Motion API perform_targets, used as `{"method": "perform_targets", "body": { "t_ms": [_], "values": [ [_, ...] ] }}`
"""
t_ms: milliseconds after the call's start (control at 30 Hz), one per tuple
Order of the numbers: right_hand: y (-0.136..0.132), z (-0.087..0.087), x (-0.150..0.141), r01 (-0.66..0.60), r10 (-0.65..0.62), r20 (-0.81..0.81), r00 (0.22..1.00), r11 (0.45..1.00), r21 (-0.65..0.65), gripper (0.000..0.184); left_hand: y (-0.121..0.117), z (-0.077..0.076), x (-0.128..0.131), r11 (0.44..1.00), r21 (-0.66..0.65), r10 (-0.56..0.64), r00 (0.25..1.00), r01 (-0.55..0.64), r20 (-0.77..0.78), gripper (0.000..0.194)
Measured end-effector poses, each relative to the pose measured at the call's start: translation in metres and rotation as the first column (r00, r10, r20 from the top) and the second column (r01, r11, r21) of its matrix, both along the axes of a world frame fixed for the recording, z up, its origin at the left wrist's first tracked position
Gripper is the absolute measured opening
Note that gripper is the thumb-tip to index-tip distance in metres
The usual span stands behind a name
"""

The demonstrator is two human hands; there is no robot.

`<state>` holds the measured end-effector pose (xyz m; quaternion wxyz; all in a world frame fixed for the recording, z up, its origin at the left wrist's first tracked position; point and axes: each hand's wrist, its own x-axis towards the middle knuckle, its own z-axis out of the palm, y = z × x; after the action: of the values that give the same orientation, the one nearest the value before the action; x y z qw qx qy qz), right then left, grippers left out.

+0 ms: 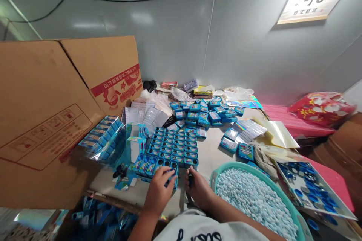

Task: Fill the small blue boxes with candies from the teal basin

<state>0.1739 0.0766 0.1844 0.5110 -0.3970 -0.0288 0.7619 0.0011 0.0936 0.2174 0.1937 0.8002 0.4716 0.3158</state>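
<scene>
My left hand [161, 185] reaches over the right end of the front row of small blue boxes [152, 165]. Its thumb and fingers curl together at a box top, around something small and dark blue that I cannot make out. The left boxes of that row show blue round pieces on top, while others show dark round openings. Just to the right, my right hand [198, 187] is closed around a small dark thing, mostly hidden by the fingers. Behind both hands stand several more rows of blue boxes [178, 146] with dark round openings.
A teal basket [223, 167] full of pale blue pellets stands at the right, beside a white tray [336, 205] of blue round pieces. Loose blue boxes [194, 116] lie piled behind. A large cardboard carton [45, 94] bounds the left; a bin of blue pieces [102, 214] sits below.
</scene>
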Motion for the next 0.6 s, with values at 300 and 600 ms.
{"method": "perform_targets", "body": {
  "t_ms": [300,600],
  "values": [
    [-0.006,-0.002,0.003,0.078,-0.077,0.154,0.985,0.997,0.0,0.034,0.048,-0.024,-0.026,0.981,0.182,0.148,0.884,-0.073,-0.444,0.025],
    [-0.003,-0.007,0.002,-0.073,-0.02,0.475,0.88,0.982,0.177,0.045,0.04,-0.031,-0.026,0.988,0.144,0.125,0.866,-0.062,-0.485,0.033]
  ]
}}
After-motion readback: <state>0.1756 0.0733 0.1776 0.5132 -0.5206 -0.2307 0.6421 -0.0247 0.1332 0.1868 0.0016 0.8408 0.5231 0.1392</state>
